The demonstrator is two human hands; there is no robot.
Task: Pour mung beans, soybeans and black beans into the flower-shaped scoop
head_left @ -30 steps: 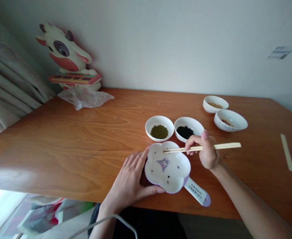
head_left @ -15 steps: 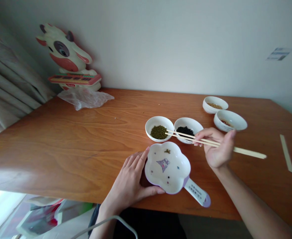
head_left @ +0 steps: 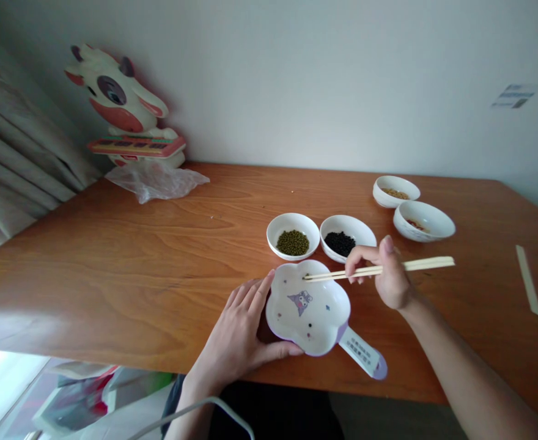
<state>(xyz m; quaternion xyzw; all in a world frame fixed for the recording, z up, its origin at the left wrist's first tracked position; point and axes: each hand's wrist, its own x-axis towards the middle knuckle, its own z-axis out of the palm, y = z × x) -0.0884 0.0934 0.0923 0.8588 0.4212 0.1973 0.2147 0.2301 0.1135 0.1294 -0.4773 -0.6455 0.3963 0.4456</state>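
A white flower-shaped bowl (head_left: 331, 321) with a purple rim, cartoon prints and a short handle lies near the table's front edge. My left hand (head_left: 244, 333) grips its left side, fingers along the rim and thumb at the front. In my right hand (head_left: 386, 275) is a pair of wooden chopsticks (head_left: 427, 263), their tips close together inside the flower-shaped bowl near its back; something small and dark shows at the tips. Just behind stand a white bowl (head_left: 293, 221) of mung beans (head_left: 293, 242) and another white bowl (head_left: 363, 235) of black beans (head_left: 340, 243).
Two more white bowls stand back right, one (head_left: 379, 194) with tan grains, the other (head_left: 438, 221) with reddish pieces. A pale strip (head_left: 529, 281) lies at the right. Back left are a plastic bag (head_left: 159, 181) and a cow-shaped toy keyboard (head_left: 136, 146). A cable (head_left: 214, 401) crosses below.
My right hand has drawn the chopsticks from the mung bean bowl toward me, and their tips have come together over the flower-shaped bowl. My left hand has stayed in place.
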